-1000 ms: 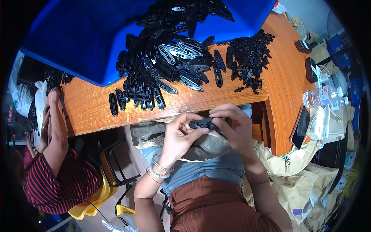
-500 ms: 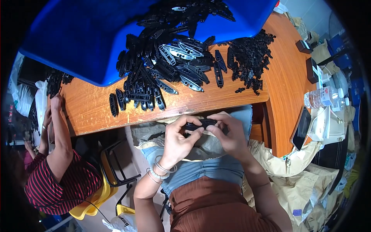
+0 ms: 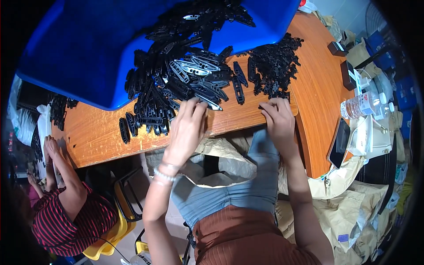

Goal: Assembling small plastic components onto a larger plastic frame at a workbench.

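My left hand (image 3: 187,121) reaches onto the near edge of a heap of long black plastic parts (image 3: 150,95). Its fingers are closed together over the end of a shiny elongated part (image 3: 210,102), partly covering it. My right hand (image 3: 279,119) is at the near side of a pile of small black plastic pieces (image 3: 276,62). Thumb and fingers pinch at a small black piece (image 3: 263,106), mostly hidden under the fingertips. On my lap lies a paper sack (image 3: 229,176) with its mouth open and a dark inside.
A large blue bin (image 3: 84,66) tips its black parts onto the wooden table (image 3: 101,141). At right are a phone (image 3: 339,143), a water bottle (image 3: 357,106) and paper sacks (image 3: 340,212). To the left, a person in a striped top (image 3: 75,216) works at the same table.
Both hands have moved from above my lap up to the table. The long black part they held together is out of them. The sack's mouth now shows, and the view has shifted slightly.
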The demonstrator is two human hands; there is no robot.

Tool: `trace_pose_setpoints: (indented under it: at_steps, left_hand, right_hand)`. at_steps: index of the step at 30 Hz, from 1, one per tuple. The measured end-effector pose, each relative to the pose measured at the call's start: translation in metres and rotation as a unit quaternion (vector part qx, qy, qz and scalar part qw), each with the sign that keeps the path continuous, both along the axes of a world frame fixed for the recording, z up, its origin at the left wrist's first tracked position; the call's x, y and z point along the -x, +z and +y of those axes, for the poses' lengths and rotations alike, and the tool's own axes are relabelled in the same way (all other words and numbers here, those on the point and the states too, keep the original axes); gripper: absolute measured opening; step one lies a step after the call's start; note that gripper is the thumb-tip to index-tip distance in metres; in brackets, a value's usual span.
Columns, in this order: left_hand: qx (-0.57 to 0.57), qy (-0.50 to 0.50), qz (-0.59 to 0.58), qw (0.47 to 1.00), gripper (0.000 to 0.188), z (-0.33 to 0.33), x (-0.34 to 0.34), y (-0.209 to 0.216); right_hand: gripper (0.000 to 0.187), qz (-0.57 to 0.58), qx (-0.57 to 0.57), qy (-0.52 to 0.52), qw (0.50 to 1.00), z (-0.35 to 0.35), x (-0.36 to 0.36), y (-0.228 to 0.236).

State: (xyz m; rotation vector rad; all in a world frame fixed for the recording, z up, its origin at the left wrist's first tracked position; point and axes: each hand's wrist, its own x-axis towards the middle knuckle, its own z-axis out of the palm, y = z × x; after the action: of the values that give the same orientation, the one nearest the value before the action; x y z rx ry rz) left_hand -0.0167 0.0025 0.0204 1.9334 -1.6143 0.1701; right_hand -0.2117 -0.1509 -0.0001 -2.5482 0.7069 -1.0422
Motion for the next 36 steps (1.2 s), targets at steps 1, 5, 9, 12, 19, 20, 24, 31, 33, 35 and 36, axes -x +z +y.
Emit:
trace_pose_setpoints:
  at_steps: [1, 5, 9, 12, 19, 20, 24, 31, 33, 35, 36]
  left_hand:
    - [-0.014, 0.001, -0.036, 0.999, 0.033, -0.009, -0.004, -0.005]
    - [-0.079, -0.019, -0.076, 0.994, 0.029, -0.02, -0.012, -0.01]
    - [-0.035, -0.071, -0.06, 0.995, 0.029, -0.019, -0.009, 0.001]
    - [-0.004, -0.085, 0.037, 0.996, 0.024, -0.018, -0.008, -0.013]
    - [0.033, 0.004, 0.503, 0.864, 0.01, -0.011, 0.019, -0.012]
    - [0.032, -0.038, 0.575, 0.816, 0.01, -0.009, 0.023, -0.006]
    - [0.0, -0.058, 0.686, 0.725, 0.019, 0.006, 0.034, -0.008]
    - [-0.044, -0.069, 0.617, 0.783, 0.029, 0.019, 0.047, 0.011]
    - [-0.029, -0.076, 0.664, 0.743, 0.027, 0.02, 0.048, 0.012]
    - [-0.027, -0.069, 0.678, 0.731, 0.025, 0.02, 0.051, 0.015]
    - [-0.024, -0.06, 0.692, 0.719, 0.023, 0.019, 0.052, 0.015]
  right_hand:
    - [0.011, 0.013, 0.009, 0.018, 1.0, -0.008, -0.002, -0.006]
    - [0.014, 0.019, 0.039, 0.082, 0.996, -0.02, -0.001, -0.013]
    - [0.011, -0.14, -0.325, 0.101, 0.93, 0.002, -0.001, -0.014]
    - [0.013, -0.231, -0.559, 0.157, 0.781, 0.012, -0.002, -0.015]
    - [0.018, -0.268, -0.591, 0.21, 0.731, 0.027, -0.002, -0.012]
    - [0.016, -0.258, -0.608, 0.188, 0.726, 0.031, -0.002, -0.007]
    - [0.012, -0.239, -0.455, 0.166, 0.842, 0.049, -0.01, 0.013]
    - [0.016, -0.192, -0.32, 0.177, 0.911, 0.056, -0.01, 0.018]
    - [0.014, -0.178, -0.274, 0.139, 0.935, 0.058, -0.006, 0.021]
    - [0.013, -0.156, -0.215, 0.138, 0.954, 0.055, -0.004, 0.021]
    - [0.013, -0.134, -0.156, 0.136, 0.969, 0.054, -0.003, 0.02]
